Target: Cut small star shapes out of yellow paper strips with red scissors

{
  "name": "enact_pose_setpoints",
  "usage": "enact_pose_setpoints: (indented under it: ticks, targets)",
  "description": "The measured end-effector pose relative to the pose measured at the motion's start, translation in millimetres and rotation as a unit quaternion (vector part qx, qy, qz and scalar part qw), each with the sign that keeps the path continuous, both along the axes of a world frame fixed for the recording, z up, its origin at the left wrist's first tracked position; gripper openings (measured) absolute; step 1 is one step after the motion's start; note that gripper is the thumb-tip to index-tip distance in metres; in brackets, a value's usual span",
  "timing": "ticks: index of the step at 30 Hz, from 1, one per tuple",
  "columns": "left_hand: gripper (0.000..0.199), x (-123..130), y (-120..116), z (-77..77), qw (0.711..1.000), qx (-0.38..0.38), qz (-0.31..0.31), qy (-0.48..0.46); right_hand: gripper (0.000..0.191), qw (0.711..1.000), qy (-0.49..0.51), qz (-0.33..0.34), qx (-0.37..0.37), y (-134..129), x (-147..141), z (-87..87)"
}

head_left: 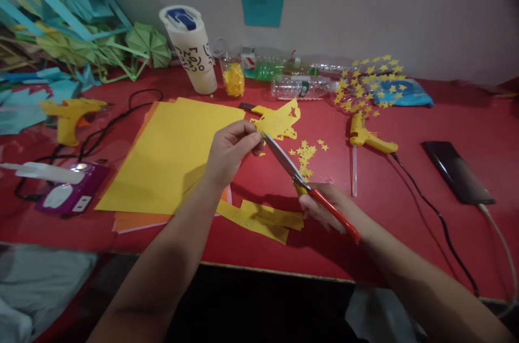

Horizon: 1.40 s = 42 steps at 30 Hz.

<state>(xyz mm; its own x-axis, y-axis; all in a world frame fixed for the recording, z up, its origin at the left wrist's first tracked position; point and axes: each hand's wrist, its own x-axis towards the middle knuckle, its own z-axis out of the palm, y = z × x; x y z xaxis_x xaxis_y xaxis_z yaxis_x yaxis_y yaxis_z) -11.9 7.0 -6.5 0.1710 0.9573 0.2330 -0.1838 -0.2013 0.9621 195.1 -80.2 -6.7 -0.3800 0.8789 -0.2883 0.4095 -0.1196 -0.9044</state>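
My left hand (235, 151) is closed, pinching a tiny piece of yellow paper (261, 133) between thumb and finger. My right hand (324, 202) grips the handles of red-handled scissors (286, 156), their tips touching or close beside that piece. Just behind my fingers lies a cut-up yellow paper sheet (279, 120) with star-shaped gaps. Small yellow paper stars (307, 155) are heaped on the red table (259, 181), right of the blades. Nearer me rest yellow paper strips (259, 219), under the scissors and between my forearms.
Stacked yellow sheets (162, 159) lie at left. A yellow glue gun (73, 113) and purple power strip (73, 194) stand beyond them. On the right are another glue gun (368, 138), a star cluster (371, 86) and a phone (456, 170). A white tumbler (192, 54) and plastic bottles (302, 86) line the back.
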Motion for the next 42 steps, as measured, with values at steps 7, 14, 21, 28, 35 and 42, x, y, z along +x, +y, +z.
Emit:
enact_pose_setpoints:
  ticks: [7, 14, 21, 28, 35, 42]
  targets:
    - [0.011, -1.0, -0.2, 0.1, 1.000, -0.002, -0.006, 0.001, 0.056, 1.000, -0.006, -0.004, -0.003, -0.2, -1.3, 3.1]
    - [0.011, -0.9, -0.3, 0.7, 1.000, -0.008, -0.003, 0.005, 0.056, 1.000, -0.006, -0.007, 0.001, -0.9, -1.2, 2.7]
    - [0.011, -1.2, -1.0, 2.5, 1.000, -0.017, 0.000, 0.011, 0.059, 1.000, -0.020, -0.001, 0.011, 1.0, -0.5, 0.5]
    - [0.010, -3.1, -0.3, 8.8, 0.999, -0.023, 0.030, 0.014, 0.056, 1.000, -0.011, 0.000, 0.023, 0.0, 4.9, -14.5]
    - [0.010, -3.5, 0.2, 5.0, 1.000, -0.021, 0.001, 0.008, 0.057, 1.000, 0.008, 0.011, 0.021, -0.1, 5.7, -19.1]
    - [0.010, -1.8, -2.8, 8.7, 0.999, -0.030, -0.009, -0.005, 0.057, 0.996, 0.063, 0.053, 0.014, -0.5, 8.2, -16.6]
